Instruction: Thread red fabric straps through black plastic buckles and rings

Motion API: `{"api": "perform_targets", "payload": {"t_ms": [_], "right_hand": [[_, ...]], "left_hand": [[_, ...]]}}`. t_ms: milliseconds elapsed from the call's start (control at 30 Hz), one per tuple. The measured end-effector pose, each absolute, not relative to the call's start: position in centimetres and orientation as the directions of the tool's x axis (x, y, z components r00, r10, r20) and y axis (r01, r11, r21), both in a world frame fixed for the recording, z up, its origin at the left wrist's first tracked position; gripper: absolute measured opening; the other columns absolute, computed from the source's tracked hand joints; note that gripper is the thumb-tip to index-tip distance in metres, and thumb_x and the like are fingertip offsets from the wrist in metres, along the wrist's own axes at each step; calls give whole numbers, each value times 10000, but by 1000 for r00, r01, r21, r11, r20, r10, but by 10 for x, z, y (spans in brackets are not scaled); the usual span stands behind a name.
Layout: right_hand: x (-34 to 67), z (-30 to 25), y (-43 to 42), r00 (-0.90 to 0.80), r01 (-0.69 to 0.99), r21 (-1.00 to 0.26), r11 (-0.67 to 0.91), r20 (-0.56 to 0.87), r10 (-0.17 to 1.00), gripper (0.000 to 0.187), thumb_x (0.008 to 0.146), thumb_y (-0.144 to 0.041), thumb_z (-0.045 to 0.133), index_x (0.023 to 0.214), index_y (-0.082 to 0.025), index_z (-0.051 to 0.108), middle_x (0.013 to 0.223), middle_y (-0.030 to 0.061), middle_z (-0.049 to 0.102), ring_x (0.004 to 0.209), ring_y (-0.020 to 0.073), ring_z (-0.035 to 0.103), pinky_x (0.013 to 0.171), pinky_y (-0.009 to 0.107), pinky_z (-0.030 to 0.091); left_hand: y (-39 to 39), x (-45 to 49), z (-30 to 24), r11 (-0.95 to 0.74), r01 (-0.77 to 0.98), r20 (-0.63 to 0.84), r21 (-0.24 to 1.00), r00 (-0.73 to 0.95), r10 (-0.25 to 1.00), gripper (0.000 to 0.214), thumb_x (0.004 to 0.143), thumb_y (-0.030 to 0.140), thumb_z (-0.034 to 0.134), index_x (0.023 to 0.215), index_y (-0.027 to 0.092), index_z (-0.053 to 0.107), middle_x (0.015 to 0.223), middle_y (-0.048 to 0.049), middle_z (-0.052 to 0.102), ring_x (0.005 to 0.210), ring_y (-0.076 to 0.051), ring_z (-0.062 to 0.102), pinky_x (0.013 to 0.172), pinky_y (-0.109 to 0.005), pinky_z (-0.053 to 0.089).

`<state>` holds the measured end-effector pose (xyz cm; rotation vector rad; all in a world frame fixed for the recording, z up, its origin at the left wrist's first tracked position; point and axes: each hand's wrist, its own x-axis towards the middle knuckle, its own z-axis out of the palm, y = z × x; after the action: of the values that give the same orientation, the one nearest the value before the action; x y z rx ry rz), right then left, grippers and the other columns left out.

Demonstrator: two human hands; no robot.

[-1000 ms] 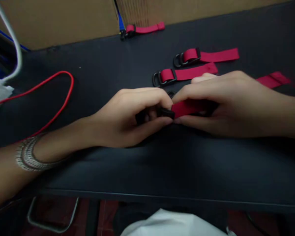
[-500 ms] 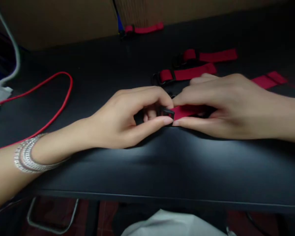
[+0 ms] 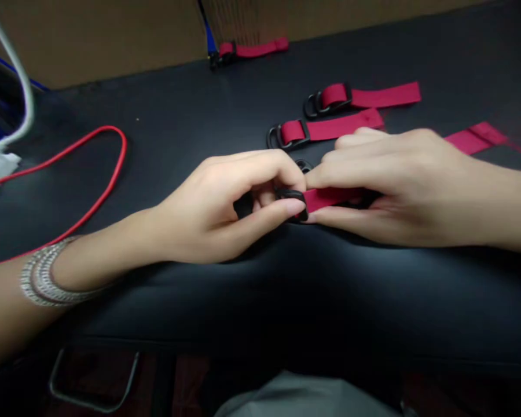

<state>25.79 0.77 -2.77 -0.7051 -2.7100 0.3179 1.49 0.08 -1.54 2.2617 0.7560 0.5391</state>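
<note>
I see L hand (image 3: 226, 202) closed, pinching black ring (image 3: 293, 196); R hand (image 3: 399, 185) closed on red strap (image 3: 330, 198), just in front of two ringed straps (image 3: 325, 130) on table (image 3: 286, 301). Prob. threading strap thru ring; next needs ring held steady.

Both hands (image 3: 312, 197) pinch red strap (image 3: 330, 198) and black ring (image 3: 292, 194).

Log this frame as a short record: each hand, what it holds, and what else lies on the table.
left hand: fingers pinch the black ring
right hand: holds the red strap at the ring
surface: black table
behind hands: nearer ringed strap, farther ringed strap, lying apart
far edge: third ringed strap
left side: red cable
left wrist: silver bracelet
</note>
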Motion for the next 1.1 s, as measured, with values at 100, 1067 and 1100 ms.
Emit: {"api": "perform_targets", "payload": {"t_ms": [100, 1067, 1100], "right_hand": [[257, -29, 9, -830, 416, -273, 867, 276, 485, 352, 1033, -448, 432, 931, -204, 665, 752, -1, 587, 683, 105, 494, 667, 283, 383], [256, -28, 9, -833, 382, -279, 881, 308, 459, 325, 1030, -446, 464, 966, -190, 653, 747, -16, 596, 673, 94, 485, 642, 271, 363], [256, -28, 9, -833, 381, -278, 882, 310, 458, 327, 1031, -445, 462, 958, -189, 650, 744, -17, 594, 676, 95, 484, 644, 269, 362]], "left_hand": [[0, 15, -15, -584, 356, 153, 729, 747, 647, 129, 956, 214, 591, 1033, 144, 666, 852, -21, 716, 658, -83, 642, 564, -169, 479], [4, 13, -22, -607, 200, 267, 769, 763, 589, 133, 888, 171, 686, 919, 150, 558, 796, 13, 584, 630, -59, 568, 534, -159, 458], [4, 13, -21, -604, 208, 258, 769, 763, 592, 136, 884, 165, 686, 921, 152, 557, 808, 12, 585, 639, -60, 569, 543, -162, 463]]}}
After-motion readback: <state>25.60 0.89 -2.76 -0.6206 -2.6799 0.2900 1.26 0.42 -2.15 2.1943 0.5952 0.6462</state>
